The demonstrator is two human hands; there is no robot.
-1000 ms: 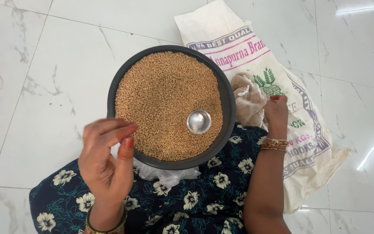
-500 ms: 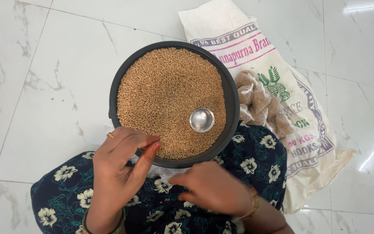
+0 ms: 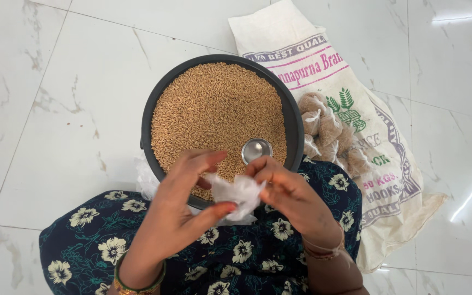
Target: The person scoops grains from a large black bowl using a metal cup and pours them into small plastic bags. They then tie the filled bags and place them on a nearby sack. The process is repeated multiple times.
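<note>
A round dark pan [image 3: 154, 101] full of brown wheat grain [image 3: 208, 109] rests on my lap, with a small steel cup [image 3: 256, 149] sitting in the grain near its front right. Over the pan's near rim, my left hand [image 3: 178, 210] and my right hand [image 3: 293, 196] both pinch a small clear plastic bag [image 3: 235, 194] between their fingertips. The bag looks crumpled and I cannot tell what is inside it.
A white printed sack [image 3: 356, 109] lies flat on the marble floor [image 3: 55, 82] to the right. Several small tied bags of grain [image 3: 329, 134] lie on it beside the pan. More clear plastic [image 3: 144, 177] pokes out under the pan's left side.
My right hand came from the sack over to the front of the pan. Both hands now hold a clear plastic bag between them.
</note>
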